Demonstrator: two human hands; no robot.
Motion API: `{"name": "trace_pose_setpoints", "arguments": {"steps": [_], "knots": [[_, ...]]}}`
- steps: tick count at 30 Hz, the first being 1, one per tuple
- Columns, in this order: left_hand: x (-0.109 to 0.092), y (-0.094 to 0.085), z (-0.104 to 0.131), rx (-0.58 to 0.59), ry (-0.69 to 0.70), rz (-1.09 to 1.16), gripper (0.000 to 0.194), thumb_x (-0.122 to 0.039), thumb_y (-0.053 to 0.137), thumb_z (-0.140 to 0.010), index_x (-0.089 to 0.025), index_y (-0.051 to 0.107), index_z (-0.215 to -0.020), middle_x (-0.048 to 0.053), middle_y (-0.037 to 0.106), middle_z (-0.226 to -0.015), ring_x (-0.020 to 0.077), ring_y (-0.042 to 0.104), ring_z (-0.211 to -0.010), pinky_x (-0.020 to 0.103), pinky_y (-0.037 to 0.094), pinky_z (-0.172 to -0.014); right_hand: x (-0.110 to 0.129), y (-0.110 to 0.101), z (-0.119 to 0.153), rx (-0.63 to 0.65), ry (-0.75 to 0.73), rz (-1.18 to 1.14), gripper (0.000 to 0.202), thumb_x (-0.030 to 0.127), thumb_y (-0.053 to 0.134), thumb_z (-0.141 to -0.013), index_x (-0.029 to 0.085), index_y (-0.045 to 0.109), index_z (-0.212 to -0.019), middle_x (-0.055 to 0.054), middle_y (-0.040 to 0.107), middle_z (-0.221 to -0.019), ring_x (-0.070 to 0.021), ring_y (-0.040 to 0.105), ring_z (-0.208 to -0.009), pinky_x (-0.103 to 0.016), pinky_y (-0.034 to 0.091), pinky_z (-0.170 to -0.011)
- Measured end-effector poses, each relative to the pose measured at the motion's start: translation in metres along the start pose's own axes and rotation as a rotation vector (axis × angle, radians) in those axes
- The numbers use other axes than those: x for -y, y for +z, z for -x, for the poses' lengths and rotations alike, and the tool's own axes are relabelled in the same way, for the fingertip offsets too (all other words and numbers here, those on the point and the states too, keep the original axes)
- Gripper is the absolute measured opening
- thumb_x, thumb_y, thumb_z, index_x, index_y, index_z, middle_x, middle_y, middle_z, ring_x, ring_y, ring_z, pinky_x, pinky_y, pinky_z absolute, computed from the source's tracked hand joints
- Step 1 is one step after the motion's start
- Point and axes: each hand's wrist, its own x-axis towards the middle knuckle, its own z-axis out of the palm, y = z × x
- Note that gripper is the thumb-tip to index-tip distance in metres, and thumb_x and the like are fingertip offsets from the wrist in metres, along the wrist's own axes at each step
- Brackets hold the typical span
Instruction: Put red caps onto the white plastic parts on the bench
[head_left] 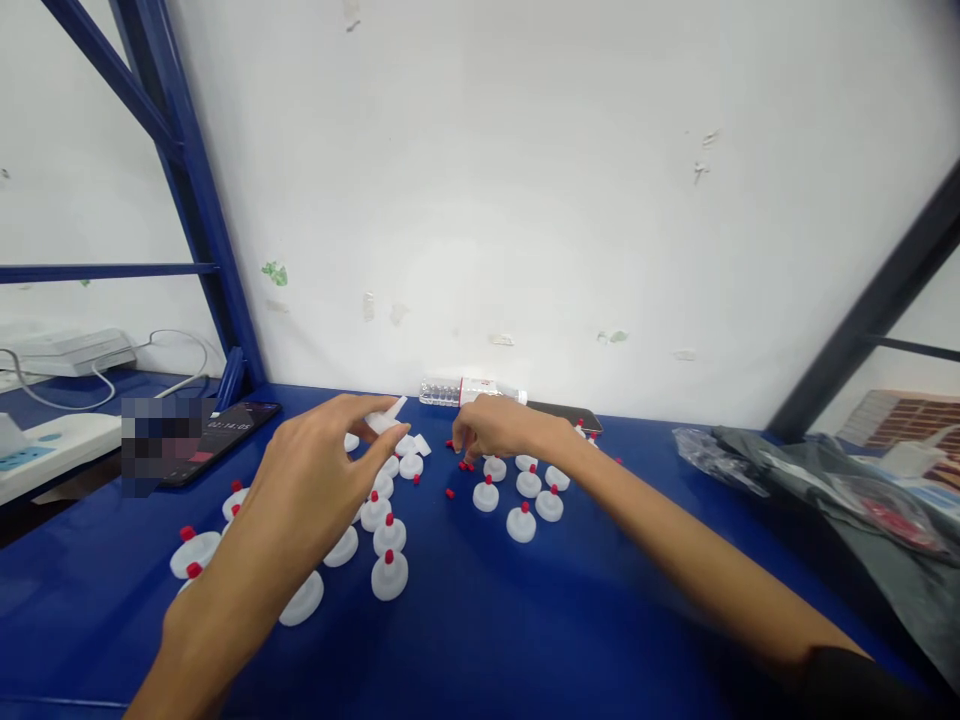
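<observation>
White discs [389, 577] lie on the blue desk [465, 620] in two loose groups, one around and under the left hand [307, 470], the other just beside and below the right hand [499, 425]. Many of them carry a small red cap [521, 508] standing upright at the centre; a few, such as the bare disc [302, 600] near the left wrist, show none. The left hand is raised over its group, the thumb and fingers pinched on a thin white piece [386, 415], whose exact shape is partly hidden. The right hand reaches down with bent fingers to the loose caps [466, 466] between the groups; whether it grips one, I cannot tell. More red caps lie singly on the desk nearby. A clear bottle [442, 392] lies on its side against the foot of the wall [525, 200], behind the right hand, with a dark phone [574, 416] at its right. Another phone [225, 435] lies at the left, partly blurred, beside a white power strip [67, 448]. Clear plastic [716, 460] and grey cloth [862, 530] sit at the right side. A black sleeve [840, 685] shows on the right arm.
</observation>
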Motion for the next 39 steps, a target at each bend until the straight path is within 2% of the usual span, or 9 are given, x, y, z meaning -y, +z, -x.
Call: {"name": "trace_pose_setpoints", "arguments": {"steps": [9,13,16,19,22,24,32,36,39], "knots": [[-0.001,0.0,0.003,0.007,0.016,-0.01,0.042,-0.049,0.058,-0.09,-0.022,0.076,-0.116,0.007,0.079,-0.093,0.0259,0.071,-0.067,0.041,0.055,-0.081,-0.007,0.017,-0.01,-0.003,0.027,0.051,0.022,0.0,0.069,-0.07,0.019,0.079,-0.072,-0.004,0.077,-0.073,-0.0195,0.069,-0.068,-0.027,0.041,-0.058],[0.0,0.002,0.003,0.013,0.031,-0.007,0.042,-0.049,0.058,-0.091,-0.022,0.076,-0.117,0.007,0.079,-0.094,0.0252,0.071,-0.067,0.04,0.056,-0.08,-0.007,0.013,-0.007,-0.016,0.014,0.004,0.013,0.009,0.073,-0.077,0.019,0.077,-0.07,-0.005,0.077,-0.074,-0.0194,0.069,-0.07,-0.028,0.043,-0.061],[0.001,0.003,0.003,0.037,0.045,-0.018,0.041,-0.048,0.058,-0.092,-0.022,0.076,-0.119,0.008,0.079,-0.098,0.024,0.07,-0.066,0.04,0.056,-0.081,-0.005,0.0,-0.002,-0.051,-0.005,-0.055,0.004,0.02,0.074,-0.084,0.019,0.077,-0.081,-0.004,0.078,-0.08,-0.0178,0.07,-0.073,-0.027,0.046,-0.064],[0.001,0.005,0.002,0.083,0.028,-0.019,0.041,-0.048,0.057,-0.094,-0.022,0.075,-0.12,0.008,0.08,-0.099,0.0241,0.071,-0.066,0.039,0.056,-0.079,0.0,-0.013,0.003,-0.184,-0.12,-0.338,0.015,0.033,0.072,-0.09,0.019,0.077,-0.094,-0.004,0.079,-0.091,-0.0161,0.07,-0.082,-0.027,0.051,-0.074],[-0.001,0.005,0.001,0.108,0.015,0.005,0.04,-0.049,0.057,-0.095,-0.024,0.076,-0.119,0.006,0.081,-0.091,0.0256,0.073,-0.069,0.037,0.056,-0.076,0.009,-0.02,0.005,-0.347,-0.226,-0.729,0.025,0.042,0.076,-0.086,0.018,0.076,-0.095,-0.005,0.077,-0.094,-0.0168,0.069,-0.087,-0.03,0.052,-0.079],[-0.003,0.004,0.001,0.103,0.018,0.024,0.039,-0.049,0.058,-0.094,-0.024,0.076,-0.118,0.005,0.081,-0.088,0.0251,0.073,-0.067,0.036,0.057,-0.076,0.015,-0.019,0.003,-0.394,-0.239,-0.883,0.026,0.042,0.08,-0.082,0.019,0.077,-0.093,-0.005,0.077,-0.093,-0.0162,0.069,-0.087,-0.03,0.052,-0.081],[-0.004,0.001,0.003,0.059,-0.001,0.061,0.041,-0.05,0.057,-0.093,-0.025,0.074,-0.12,0.002,0.08,-0.082,0.0233,0.07,-0.06,0.039,0.055,-0.08,0.026,-0.007,-0.003,-0.327,-0.289,-1.121,0.024,0.037,0.085,-0.077,0.021,0.078,-0.093,-0.003,0.079,-0.092,-0.0168,0.072,-0.091,-0.033,0.053,-0.091],[-0.009,0.002,0.004,0.008,-0.007,0.15,0.052,-0.051,0.059,-0.093,-0.031,0.059,-0.141,0.001,0.08,-0.091,0.0238,0.074,-0.07,0.037,0.055,-0.075,0.03,-0.003,-0.005,-0.339,-0.289,-1.269,0.023,0.036,0.087,-0.076,0.021,0.077,-0.09,-0.001,0.078,-0.088,-0.0156,0.072,-0.088,-0.034,0.052,-0.092],[-0.012,0.004,0.005,0.007,0.03,0.196,0.049,-0.049,0.055,-0.097,-0.036,0.055,-0.144,-0.002,0.079,-0.089,0.0217,0.075,-0.074,0.032,0.053,-0.069,0.033,0.003,-0.009,-0.343,-0.265,-1.399,0.026,0.038,0.09,-0.072,0.022,0.076,-0.088,0.0,0.077,-0.085,-0.015,0.071,-0.085,-0.033,0.052,-0.091]]}}
